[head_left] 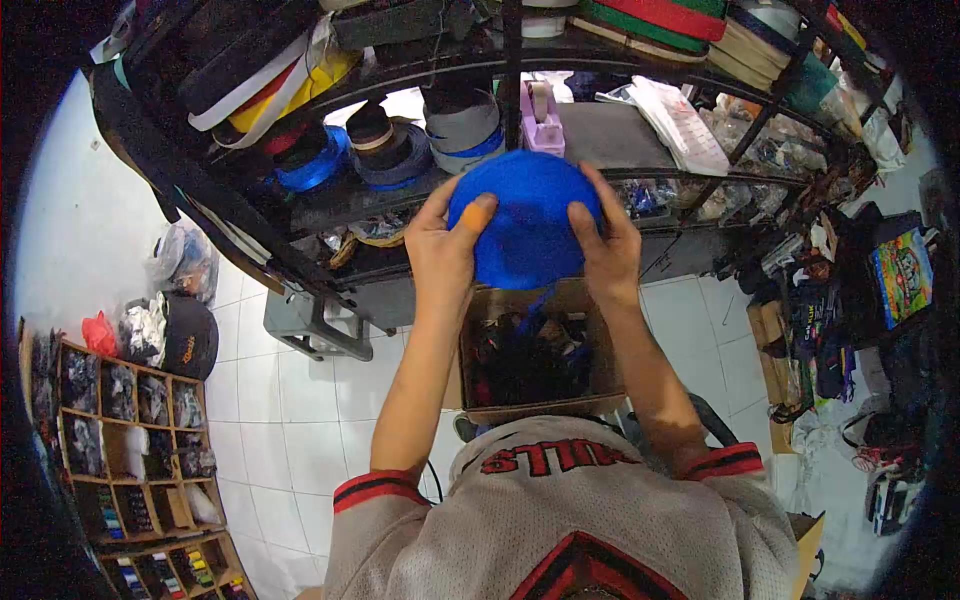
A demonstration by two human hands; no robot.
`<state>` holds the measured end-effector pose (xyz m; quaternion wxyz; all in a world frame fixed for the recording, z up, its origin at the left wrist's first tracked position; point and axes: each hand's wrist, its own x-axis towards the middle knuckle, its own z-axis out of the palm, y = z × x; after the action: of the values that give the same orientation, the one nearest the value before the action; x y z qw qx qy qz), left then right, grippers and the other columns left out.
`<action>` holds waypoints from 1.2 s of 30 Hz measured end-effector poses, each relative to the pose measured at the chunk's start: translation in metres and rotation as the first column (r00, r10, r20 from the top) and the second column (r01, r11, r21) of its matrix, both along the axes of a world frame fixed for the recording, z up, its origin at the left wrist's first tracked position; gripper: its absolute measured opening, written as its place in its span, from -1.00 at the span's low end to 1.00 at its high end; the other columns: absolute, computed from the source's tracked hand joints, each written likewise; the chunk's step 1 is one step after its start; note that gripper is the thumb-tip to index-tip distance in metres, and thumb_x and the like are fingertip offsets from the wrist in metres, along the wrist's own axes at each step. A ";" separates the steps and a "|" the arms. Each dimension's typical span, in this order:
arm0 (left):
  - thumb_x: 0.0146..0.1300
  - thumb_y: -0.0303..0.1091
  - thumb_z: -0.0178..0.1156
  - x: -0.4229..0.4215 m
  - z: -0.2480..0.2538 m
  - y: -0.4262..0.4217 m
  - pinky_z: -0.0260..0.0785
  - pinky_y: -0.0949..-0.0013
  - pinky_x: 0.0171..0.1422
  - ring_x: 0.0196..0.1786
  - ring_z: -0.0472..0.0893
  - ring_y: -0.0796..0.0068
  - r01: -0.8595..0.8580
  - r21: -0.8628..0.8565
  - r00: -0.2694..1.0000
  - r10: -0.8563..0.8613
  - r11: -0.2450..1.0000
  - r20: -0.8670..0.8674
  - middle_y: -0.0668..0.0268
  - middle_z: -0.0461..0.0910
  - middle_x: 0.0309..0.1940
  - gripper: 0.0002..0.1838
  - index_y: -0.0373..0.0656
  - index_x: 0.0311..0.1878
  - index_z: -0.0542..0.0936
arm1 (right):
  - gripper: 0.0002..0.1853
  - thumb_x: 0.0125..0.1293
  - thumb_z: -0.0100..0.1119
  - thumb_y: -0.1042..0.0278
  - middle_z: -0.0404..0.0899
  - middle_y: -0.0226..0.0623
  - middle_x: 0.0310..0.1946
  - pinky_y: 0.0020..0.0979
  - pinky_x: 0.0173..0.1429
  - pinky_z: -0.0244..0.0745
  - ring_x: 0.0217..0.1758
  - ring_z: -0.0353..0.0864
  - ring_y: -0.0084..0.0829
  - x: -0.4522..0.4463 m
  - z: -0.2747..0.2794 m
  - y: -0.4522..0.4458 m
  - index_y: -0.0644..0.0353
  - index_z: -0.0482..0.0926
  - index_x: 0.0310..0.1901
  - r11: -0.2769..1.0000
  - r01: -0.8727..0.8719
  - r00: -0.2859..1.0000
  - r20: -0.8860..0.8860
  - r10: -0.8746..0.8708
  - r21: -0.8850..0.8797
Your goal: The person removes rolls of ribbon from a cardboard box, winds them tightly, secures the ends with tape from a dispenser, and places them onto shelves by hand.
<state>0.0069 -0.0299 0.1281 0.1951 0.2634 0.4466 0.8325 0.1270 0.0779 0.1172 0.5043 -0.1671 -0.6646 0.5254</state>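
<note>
A round, flat blue roll (525, 235) is held up in front of the shelf by both hands. My left hand (450, 235) grips its left edge, the thumb with an orange wrap lying on its face. On the right edge my right hand (607, 240) is closed round it, thumb on the face and fingers behind. A short blue strip (537, 306) hangs from the bottom of the roll, over an open cardboard box (545, 408) with dark mixed items inside.
Rolls of webbing (465, 125), a purple tape dispenser (541, 118) and papers (680, 125) stand on the black shelf. A grey stool (315, 325) is at the left. A wooden compartment rack (140, 450) stands lower left; packets and bags lie at the right.
</note>
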 end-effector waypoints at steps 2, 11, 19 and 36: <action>0.03 -0.41 0.37 -0.001 0.001 0.002 0.40 0.47 0.00 -0.18 0.57 0.53 0.041 0.038 0.999 -0.042 0.998 0.020 0.22 0.60 -0.17 -0.57 -0.35 -0.02 0.54 | -0.49 0.10 0.34 0.20 0.53 -0.14 0.02 -0.41 0.19 0.33 0.09 0.49 -0.35 -0.001 0.000 0.006 0.25 0.51 0.07 0.995 0.080 0.997 -0.012 -0.079 0.053; -0.10 -0.45 0.43 -0.034 0.036 -0.044 0.43 0.45 -0.04 -0.21 0.59 0.53 -0.099 -0.260 0.907 -0.020 0.960 -0.422 0.24 0.63 -0.25 -0.59 -0.32 -0.11 0.60 | -0.64 -0.06 0.44 0.29 0.64 -0.24 -0.23 -0.37 -0.01 0.49 -0.12 0.62 -0.27 0.036 0.044 0.023 0.15 0.66 -0.17 0.793 -0.008 0.967 0.207 -0.150 0.609; -0.17 -0.48 0.42 -0.035 0.058 -0.069 0.43 0.43 -0.03 -0.23 0.59 0.50 -0.069 -0.214 0.903 -0.030 0.974 -0.428 0.21 0.63 -0.28 -0.58 -0.36 -0.15 0.60 | -0.78 0.01 0.36 0.31 0.65 -0.34 -0.25 -0.43 -0.19 0.49 -0.27 0.61 -0.37 0.046 0.086 0.027 0.06 0.70 -0.24 0.604 -0.131 0.984 0.180 -0.021 0.786; 0.22 -0.24 0.23 0.021 0.001 0.005 0.35 0.41 0.10 -0.05 0.51 0.48 -0.063 0.241 0.984 0.019 0.968 0.177 0.20 0.53 -0.06 -0.54 -0.31 0.10 0.41 | -0.40 0.40 -0.11 -0.02 0.26 -0.05 0.27 -0.33 0.35 0.10 0.29 0.29 -0.31 -0.005 0.003 -0.018 0.21 0.20 0.32 0.978 0.075 0.997 -0.040 -0.068 0.194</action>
<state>0.0284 -0.0253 0.1294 0.1817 0.2028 0.3268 0.9050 0.1218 0.0596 0.1206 0.5479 -0.1318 -0.6982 0.4416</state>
